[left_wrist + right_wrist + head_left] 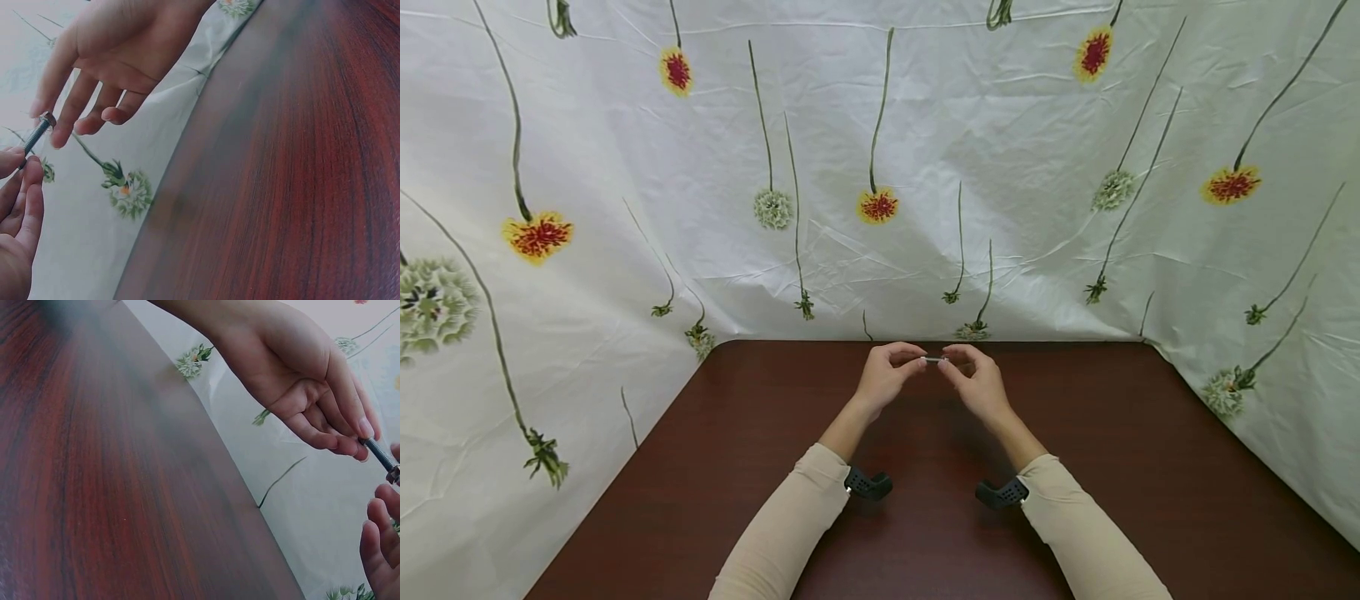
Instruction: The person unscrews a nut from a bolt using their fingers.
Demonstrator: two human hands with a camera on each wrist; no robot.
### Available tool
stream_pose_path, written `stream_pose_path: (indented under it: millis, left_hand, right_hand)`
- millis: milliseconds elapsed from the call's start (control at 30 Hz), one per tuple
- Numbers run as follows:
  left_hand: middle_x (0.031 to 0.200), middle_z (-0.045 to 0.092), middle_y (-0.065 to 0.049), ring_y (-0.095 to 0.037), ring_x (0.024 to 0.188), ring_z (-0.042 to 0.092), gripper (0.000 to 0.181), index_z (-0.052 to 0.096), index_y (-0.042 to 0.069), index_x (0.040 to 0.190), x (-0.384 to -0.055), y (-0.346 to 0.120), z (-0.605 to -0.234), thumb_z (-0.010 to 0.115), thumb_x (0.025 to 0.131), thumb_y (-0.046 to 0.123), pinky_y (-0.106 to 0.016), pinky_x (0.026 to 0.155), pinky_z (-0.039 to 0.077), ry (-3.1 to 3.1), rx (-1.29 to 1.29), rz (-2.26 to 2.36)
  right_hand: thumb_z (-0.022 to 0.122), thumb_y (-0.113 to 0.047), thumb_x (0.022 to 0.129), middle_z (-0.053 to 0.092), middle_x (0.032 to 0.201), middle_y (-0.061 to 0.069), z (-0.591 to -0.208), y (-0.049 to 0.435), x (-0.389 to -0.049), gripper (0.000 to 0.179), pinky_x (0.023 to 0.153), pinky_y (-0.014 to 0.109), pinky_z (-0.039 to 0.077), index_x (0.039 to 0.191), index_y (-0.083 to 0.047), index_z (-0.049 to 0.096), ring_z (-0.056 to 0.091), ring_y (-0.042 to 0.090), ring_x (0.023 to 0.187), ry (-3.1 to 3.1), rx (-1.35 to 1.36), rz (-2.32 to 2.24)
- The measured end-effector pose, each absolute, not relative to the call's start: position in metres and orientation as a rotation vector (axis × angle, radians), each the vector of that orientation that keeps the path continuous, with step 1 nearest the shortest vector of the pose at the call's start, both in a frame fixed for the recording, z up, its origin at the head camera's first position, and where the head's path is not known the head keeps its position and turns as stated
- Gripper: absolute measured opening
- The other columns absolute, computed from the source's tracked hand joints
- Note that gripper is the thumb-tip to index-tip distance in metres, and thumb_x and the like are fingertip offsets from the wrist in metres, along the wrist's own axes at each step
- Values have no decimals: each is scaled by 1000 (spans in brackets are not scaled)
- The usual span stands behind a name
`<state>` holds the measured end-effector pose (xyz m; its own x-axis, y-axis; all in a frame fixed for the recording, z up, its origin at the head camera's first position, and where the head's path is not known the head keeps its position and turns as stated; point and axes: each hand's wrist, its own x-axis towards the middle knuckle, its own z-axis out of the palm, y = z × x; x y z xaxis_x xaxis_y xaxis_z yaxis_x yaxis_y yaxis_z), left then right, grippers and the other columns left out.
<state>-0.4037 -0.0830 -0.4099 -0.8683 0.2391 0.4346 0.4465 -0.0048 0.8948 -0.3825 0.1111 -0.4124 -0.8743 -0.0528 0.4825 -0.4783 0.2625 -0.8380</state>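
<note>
A small metal bolt (934,359) is held level between both hands above the far part of the table. My left hand (883,379) pinches its thin threaded end between thumb and fingertips. At the other end, the thumb and fingertips of my right hand (981,383) hold the hex-shaped head. The left wrist view shows the threads of the bolt (36,136) between the left hand (19,219) and the right hand (119,56). In the right wrist view the left hand (294,369) appears above, and the right hand (381,544) is partly cut off.
A dark red-brown wooden table (925,533) lies beneath the arms. White cloth with printed flowers (835,125) hangs behind it and along both sides. Black straps (868,485) sit on both forearms, by the beige sleeves (790,525).
</note>
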Motion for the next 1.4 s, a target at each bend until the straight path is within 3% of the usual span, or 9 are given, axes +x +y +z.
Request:
stream_pose_path:
  millis: [200,333,467,600,867,1033,1167,1267,1400]
  left_hand:
    - [106,74,-22,-40,99,72,15,74,-5,112,-405,-83,-413,71,97,-1,-58,92,53,-2096,-712,-1972]
    - [104,75,-20,-42,99,71,14,75,-4,110,-403,-83,-412,71,97,0,-58,92,53,-2094,-715,-1976]
    - [103,75,-21,-42,99,71,15,74,-5,110,-403,-83,-412,71,97,0,-58,92,53,-2094,-724,-1962]
    - [104,75,-21,-37,97,72,14,75,-4,111,-404,-84,-412,71,98,2,-60,92,53,-2101,-728,-1943]
    - [102,76,-17,-34,95,73,13,76,-3,109,-404,-84,-413,71,97,1,-61,93,52,-2103,-723,-1946]
    - [102,76,-17,-36,95,73,13,76,-3,109,-404,-84,-413,71,97,1,-62,92,52,-2103,-721,-1944]
    - [105,75,-20,-43,98,71,15,75,-4,110,-404,-83,-412,72,96,0,-61,91,52,-2110,-718,-1941]
    - [106,74,-24,-47,100,70,16,74,-6,111,-404,-82,-412,71,96,-2,-59,91,54,-2108,-718,-1946]
    - [106,72,-29,-48,99,69,14,72,-10,110,-398,-83,-405,68,97,-6,-48,88,58,-2119,-730,-1945]
  right_hand:
    - [71,-7,99,73,101,20,-412,111,-383,18,63,28,57,114,3,72,69,23,79,-2191,482,1618]
    - [73,1,95,71,106,19,-413,111,-383,23,65,47,61,118,2,69,70,34,82,-2173,512,1659]
    - [73,-9,98,71,105,17,-413,110,-382,26,74,63,57,123,-1,69,68,46,91,-2191,492,1722]
    - [67,-16,104,72,99,23,-413,111,-383,24,75,60,57,118,2,71,69,46,91,-2206,470,1705]
    - [70,-3,98,71,105,19,-413,110,-383,23,73,63,57,120,0,70,67,51,92,-2174,483,1710]
    - [69,-13,102,73,102,21,-414,110,-383,22,75,58,58,120,0,71,68,50,94,-2205,462,1698]
    - [69,-7,100,72,99,20,-415,110,-384,18,71,55,59,116,3,71,67,51,89,-2202,473,1669]
    - [72,-2,97,71,102,16,-415,111,-384,22,68,54,59,119,0,71,68,46,85,-2200,490,1645]
    - [72,-8,98,70,104,15,-411,110,-380,25,70,55,59,123,0,70,69,39,86,-2203,484,1665]
